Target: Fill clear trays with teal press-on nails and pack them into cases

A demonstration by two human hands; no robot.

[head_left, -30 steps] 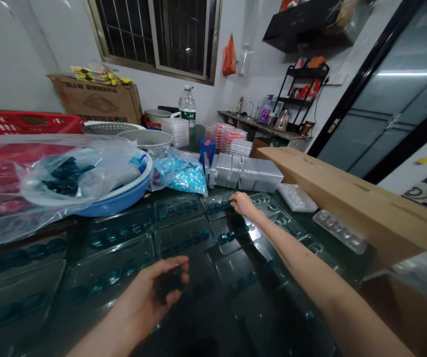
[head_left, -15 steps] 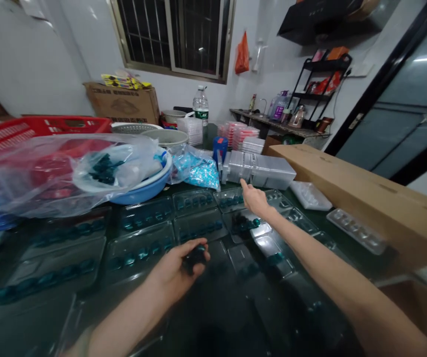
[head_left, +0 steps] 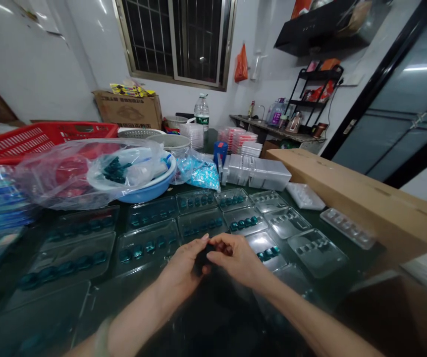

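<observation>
Now — left hand (head_left: 182, 265), right hand (head_left: 238, 259) grip dark piece (head_left: 201, 260) — plastic trays (head_left: 200, 223) on table (head_left: 198, 317) — window (head_left: 172, 44)

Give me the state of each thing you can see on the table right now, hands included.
left hand: curled around a dark clump
right hand: fingertips against that clump
nearest blister tray: holding a row of teal pieces
far-right clear blister tray: no teal pieces seen
plastic bag: draped over a blue basin
water bottle: upright, capped

A barred window (head_left: 172, 42) is set in the white wall (head_left: 38, 59), a black wire rack (head_left: 315, 94) rises above a narrow counter (head_left: 269, 128), and a dark-framed glass door (head_left: 392, 119) stands to the right.
</observation>
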